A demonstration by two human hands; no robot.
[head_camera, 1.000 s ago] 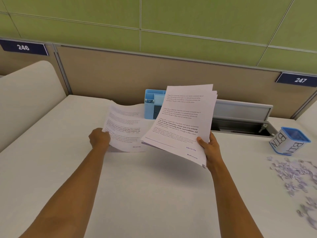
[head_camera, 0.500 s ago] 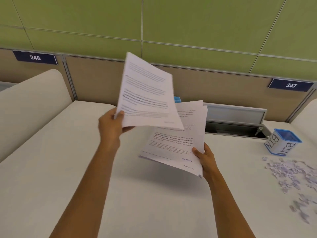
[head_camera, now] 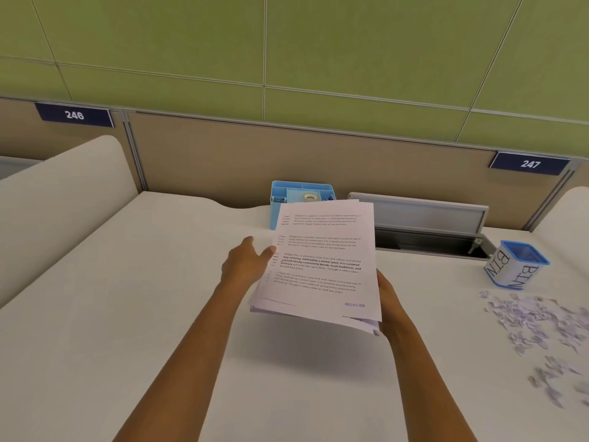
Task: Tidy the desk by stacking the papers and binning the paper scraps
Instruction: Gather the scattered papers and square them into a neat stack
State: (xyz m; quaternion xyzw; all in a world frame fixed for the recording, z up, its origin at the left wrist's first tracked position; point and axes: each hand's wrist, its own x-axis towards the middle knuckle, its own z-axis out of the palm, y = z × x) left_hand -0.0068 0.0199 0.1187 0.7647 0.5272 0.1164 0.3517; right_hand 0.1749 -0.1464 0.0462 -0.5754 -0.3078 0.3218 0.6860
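A stack of printed papers (head_camera: 322, 266), its top sheet stamped RECEIVED, hangs above the white desk (head_camera: 127, 298). My right hand (head_camera: 387, 301) grips the stack from under its lower right corner, fingers hidden beneath. My left hand (head_camera: 247, 264) lies against the stack's left edge with straight fingers, thumb on the paper's edge. Paper scraps (head_camera: 538, 323) lie scattered on the desk at the right. A small white cup with a blue rim, marked BIN (head_camera: 514, 264), stands just beyond them.
A blue desk organiser (head_camera: 287, 194) holding a tape roll stands at the back, partly behind the papers. Right of it an open grey cable tray lid (head_camera: 420, 215) rises from the desk. Beige partitions with labels 246 and 247 close off the back.
The sheet my left hand held raised now lies on top of the stack in my right hand. My left hand has let go and come down to the stack's left edge.
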